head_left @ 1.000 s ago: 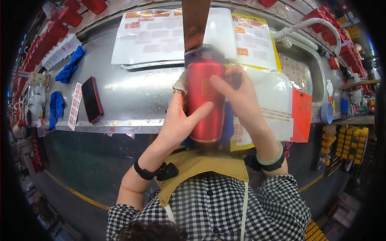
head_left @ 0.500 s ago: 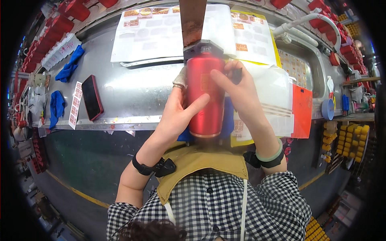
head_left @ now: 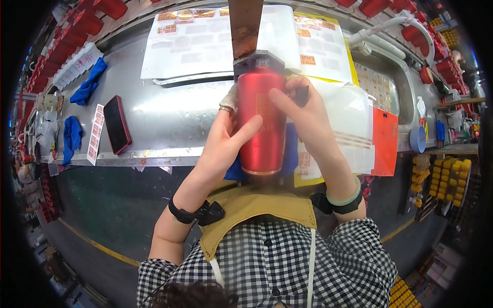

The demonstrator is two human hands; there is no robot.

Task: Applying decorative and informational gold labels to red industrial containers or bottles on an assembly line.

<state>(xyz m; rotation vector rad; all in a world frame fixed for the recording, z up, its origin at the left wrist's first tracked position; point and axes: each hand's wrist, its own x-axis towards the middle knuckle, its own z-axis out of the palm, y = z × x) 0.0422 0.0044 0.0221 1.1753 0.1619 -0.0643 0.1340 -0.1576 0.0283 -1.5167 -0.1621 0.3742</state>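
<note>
A shiny red metal bottle, with a small gold square decal on its front, lies with its base toward me. Its far end meets a dark angular holder at the foot of a rusty brown upright bar. My left hand wraps the bottle's left side, thumb across the front; a pale cover sits on one finger. My right hand is closed at the right side, its thumb at the decal's edge. A small dark piece shows by its curled fingers. Behind the bottle is something blue.
Printed sheets lie on the metal bench beyond my hands. To the left are a phone, a decal strip and blue cloths. At the right are a red-orange sheet, a sink and a white pipe.
My left thumb has slid slightly left and up across the bottle, uncovering more of its front. The bottle has shifted a little left. My right hand stays nearly still.
</note>
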